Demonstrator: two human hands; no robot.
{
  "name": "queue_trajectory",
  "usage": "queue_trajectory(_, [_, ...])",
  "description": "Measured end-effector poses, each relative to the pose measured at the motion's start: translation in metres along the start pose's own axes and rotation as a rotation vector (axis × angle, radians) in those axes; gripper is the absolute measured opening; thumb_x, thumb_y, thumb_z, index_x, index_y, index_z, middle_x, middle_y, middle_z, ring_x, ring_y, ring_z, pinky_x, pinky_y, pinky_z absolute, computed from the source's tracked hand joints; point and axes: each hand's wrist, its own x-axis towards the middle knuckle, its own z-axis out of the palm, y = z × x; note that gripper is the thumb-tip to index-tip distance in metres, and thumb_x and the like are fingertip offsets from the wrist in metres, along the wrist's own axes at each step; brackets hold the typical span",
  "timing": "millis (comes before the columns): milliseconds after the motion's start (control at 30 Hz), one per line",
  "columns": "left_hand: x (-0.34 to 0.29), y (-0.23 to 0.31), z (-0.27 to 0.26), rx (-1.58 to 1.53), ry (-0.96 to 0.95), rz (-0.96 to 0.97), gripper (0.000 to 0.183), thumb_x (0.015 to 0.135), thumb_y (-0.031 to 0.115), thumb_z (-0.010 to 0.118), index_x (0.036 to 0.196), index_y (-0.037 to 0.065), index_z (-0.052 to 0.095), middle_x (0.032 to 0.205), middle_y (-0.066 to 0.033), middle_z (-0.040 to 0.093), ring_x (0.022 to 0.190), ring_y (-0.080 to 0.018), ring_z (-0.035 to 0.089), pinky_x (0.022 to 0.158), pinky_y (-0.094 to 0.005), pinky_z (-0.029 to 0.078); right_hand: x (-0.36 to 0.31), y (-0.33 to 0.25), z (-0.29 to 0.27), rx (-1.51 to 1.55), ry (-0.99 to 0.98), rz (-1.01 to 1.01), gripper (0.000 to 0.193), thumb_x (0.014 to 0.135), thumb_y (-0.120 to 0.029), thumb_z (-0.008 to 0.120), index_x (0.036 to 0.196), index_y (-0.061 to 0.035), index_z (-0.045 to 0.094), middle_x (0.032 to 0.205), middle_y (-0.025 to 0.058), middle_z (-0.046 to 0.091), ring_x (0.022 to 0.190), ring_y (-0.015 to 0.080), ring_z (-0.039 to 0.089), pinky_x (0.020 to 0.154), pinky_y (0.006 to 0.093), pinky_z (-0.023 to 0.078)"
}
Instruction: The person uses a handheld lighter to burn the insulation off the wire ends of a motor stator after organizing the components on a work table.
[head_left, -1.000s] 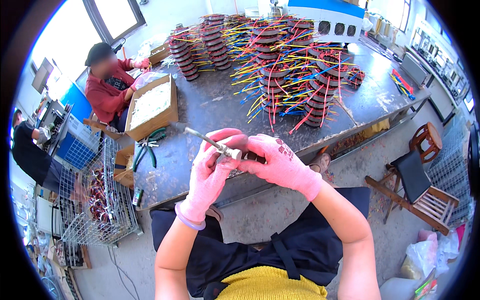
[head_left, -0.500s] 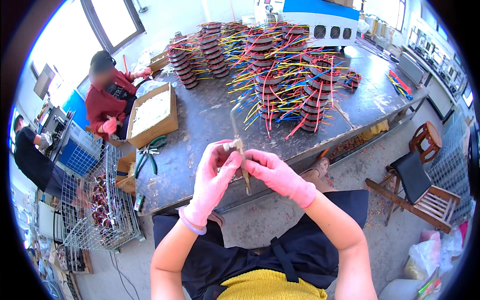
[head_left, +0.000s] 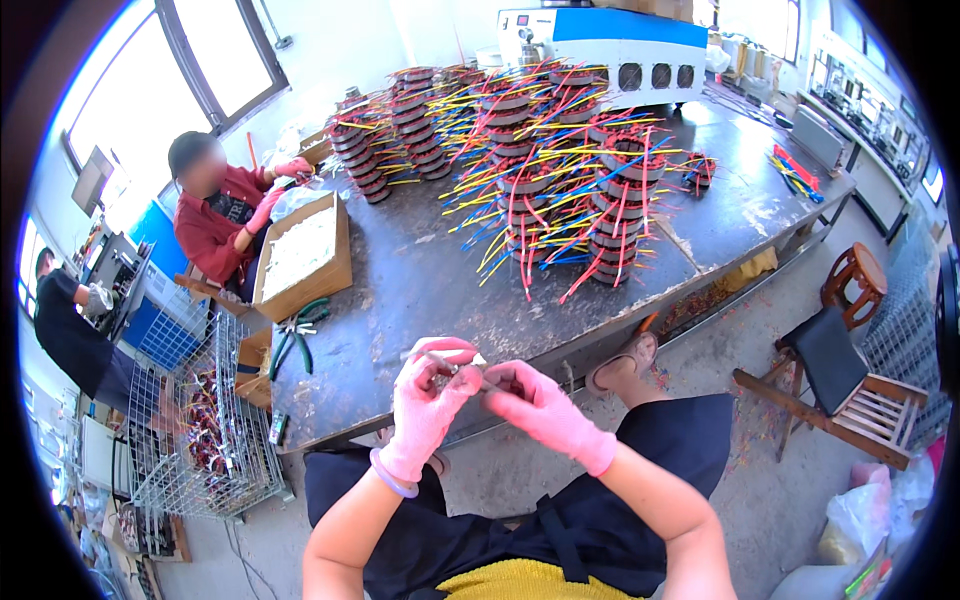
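My left hand (head_left: 425,412), in a pink glove with a pale purple band at the wrist, is closed with thumb and fingers pinched together. My right hand (head_left: 552,420), gloved in the same pink, meets it fingertip to fingertip above my lap, just off the table's near edge. Between them sits a metal fitting (head_left: 479,361), mostly hidden by the fingers; only a small bright bit shows. Beyond my hands, stacks of dark ring-shaped wound cores (head_left: 527,215) with red, yellow and blue wire ends stand on the dark table (head_left: 400,325).
Green-handled pliers (head_left: 297,335) and a cardboard box of white pieces (head_left: 303,250) lie at the table's left. A co-worker in red (head_left: 215,230) sits beyond the box. A wire cart (head_left: 205,440) stands left, a wooden chair (head_left: 840,385) right. A blue-and-white machine (head_left: 625,55) is behind.
My hands have come down slightly toward my lap. The fitting's bent tube and lower end, in sight before, are now hidden or turned away. The co-worker in red has shifted posture.
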Motion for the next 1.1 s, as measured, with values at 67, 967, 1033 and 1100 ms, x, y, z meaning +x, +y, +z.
queue_trajectory(67, [0.002,0.002,0.008,0.167,0.050,0.069,0.021,0.085,0.013,0.070,0.101,0.001,0.064,0.113,-0.0084,0.055,0.097,-0.0134,0.053,0.084,-0.0284,0.044,-0.002,-0.001,-0.007,-0.108,0.055,0.017,0.029,0.092,-0.012,0.060,0.117,0.0001,0.056,0.093,0.0015,0.061,0.086,0.0041,0.052,0.072,0.0229,0.045])
queue_trajectory(967, [-0.069,-0.090,0.045,-0.476,0.134,-0.344,0.024,0.097,0.020,0.054,0.115,0.005,0.050,0.100,-0.0028,0.052,0.084,-0.0123,0.052,0.073,-0.0297,0.047,-0.058,0.035,0.003,0.406,-0.043,0.407,0.048,0.099,-0.046,0.043,0.123,-0.0062,0.056,0.058,-0.0040,0.042,0.048,0.0059,0.033,0.045,0.0217,0.024])
queue_trajectory(1033, [-0.078,-0.090,0.038,-0.514,0.159,-0.426,0.022,0.097,0.019,0.053,0.114,0.005,0.050,0.098,-0.0030,0.053,0.081,-0.0121,0.052,0.070,-0.0290,0.047,-0.057,0.033,0.015,0.423,-0.046,0.386,0.048,0.100,-0.046,0.042,0.123,-0.0056,0.056,0.059,-0.0042,0.042,0.049,0.0056,0.033,0.046,0.0214,0.024])
queue_trajectory(1100, [-0.086,-0.097,0.033,-0.515,0.183,-0.443,0.023,0.098,0.021,0.053,0.113,0.005,0.049,0.095,-0.0033,0.053,0.077,-0.0116,0.052,0.067,-0.0279,0.046,-0.057,0.039,0.022,0.381,-0.051,0.417,0.048,0.100,-0.044,0.042,0.124,-0.0052,0.055,0.059,-0.0046,0.041,0.049,0.0055,0.032,0.046,0.0210,0.025])
